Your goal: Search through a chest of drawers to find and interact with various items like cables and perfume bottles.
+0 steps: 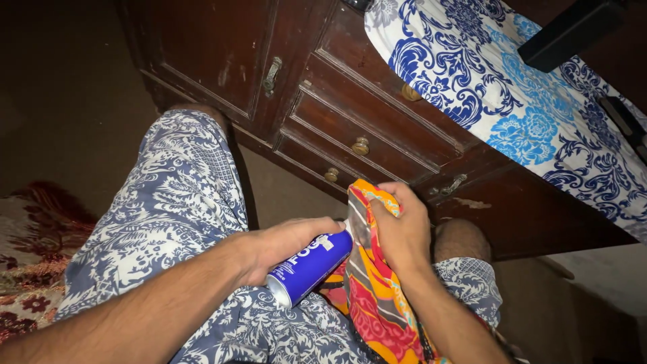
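A left hand grips a blue spray can over the lap, white lettering on its side, while right-hand fingers clench an orange patterned cloth against its top. Just beyond the can stands a dark wooden cabinet, draped with a blue-flowered cover.

Left hand wrapped around a blue spray can, can tilted, base toward the camera, nozzle end up against the cloth. Right hand just beside it, bunching a bright orange-red patterned cloth over the can's top. Both hands over a lap in blue-white print shorts. Beyond the hands: dark wooden cabinet with drawers, blue floral cover on top. Red patterned rug left of the left forearm.
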